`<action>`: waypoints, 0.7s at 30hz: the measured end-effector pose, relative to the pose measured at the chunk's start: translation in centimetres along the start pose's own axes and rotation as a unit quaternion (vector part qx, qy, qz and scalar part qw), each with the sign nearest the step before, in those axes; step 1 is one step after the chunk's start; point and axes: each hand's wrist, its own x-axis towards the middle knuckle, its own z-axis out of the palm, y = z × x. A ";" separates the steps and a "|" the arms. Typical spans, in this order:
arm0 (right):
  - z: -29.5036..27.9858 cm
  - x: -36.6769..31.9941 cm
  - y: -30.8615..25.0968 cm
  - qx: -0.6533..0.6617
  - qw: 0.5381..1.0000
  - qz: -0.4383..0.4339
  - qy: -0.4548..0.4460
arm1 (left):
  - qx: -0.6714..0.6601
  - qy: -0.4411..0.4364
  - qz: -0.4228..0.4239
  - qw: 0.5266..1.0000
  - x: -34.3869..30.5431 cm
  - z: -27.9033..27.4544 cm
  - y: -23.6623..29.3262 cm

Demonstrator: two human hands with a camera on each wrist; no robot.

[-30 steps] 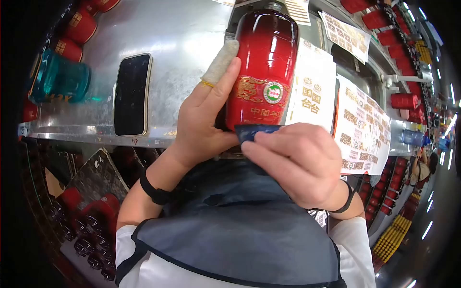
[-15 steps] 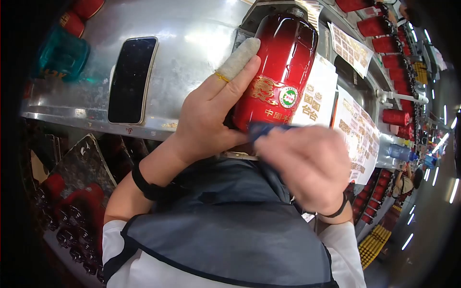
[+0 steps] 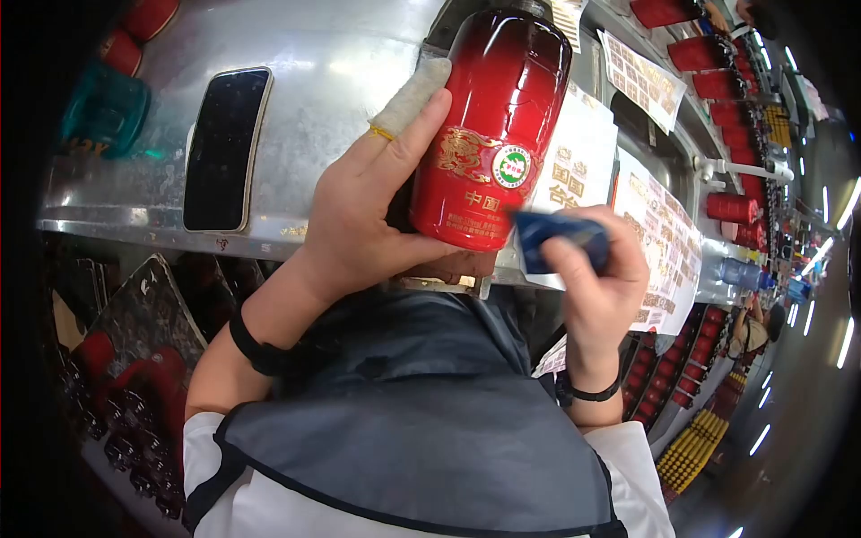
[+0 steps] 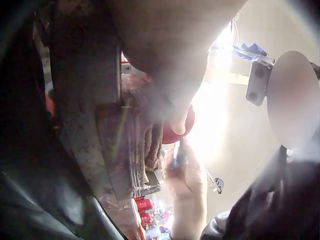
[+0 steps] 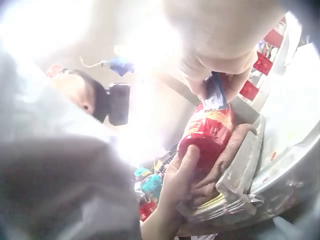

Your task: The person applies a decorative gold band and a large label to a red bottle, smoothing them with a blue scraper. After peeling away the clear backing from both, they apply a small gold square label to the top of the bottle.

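Stroking lightly with the blue scraper (image 3: 536, 235) pinched in the right hand (image 3: 605, 282) should suit the gold decal (image 3: 462, 154), the left hand (image 3: 363, 202) gripping the red bottle (image 3: 509, 90) steadily at the edge of the worktop (image 3: 327, 67).

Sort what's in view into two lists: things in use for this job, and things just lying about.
In use:
- red bottle, held by the left hand
- blue flat piece, pinched in the right hand
- printed sheets, probably; similar gold print

Lying about:
- phone
- teal container, seemingly
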 end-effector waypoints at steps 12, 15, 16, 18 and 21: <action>-0.6 -0.8 0.8 -0.230 0.947 -0.218 -0.049 | -0.016 -0.013 -0.011 1.000 -0.1 -0.3 0.0; -1.1 -0.8 0.2 -0.236 0.943 -0.214 -0.095 | 0.016 0.023 0.029 0.999 0.2 0.0 -0.1; -1.5 -0.5 0.0 -0.254 0.944 -0.201 -0.053 | 0.016 0.022 0.030 0.999 0.1 0.0 -0.1; -1.5 0.1 0.6 -0.277 0.938 -0.211 -0.006 | -0.005 -0.006 -0.004 1.000 -0.1 -0.3 -0.1; -0.4 -0.3 -0.7 -0.262 0.936 -0.227 -0.069 | -0.011 -0.002 -0.006 1.000 -0.1 -0.4 0.1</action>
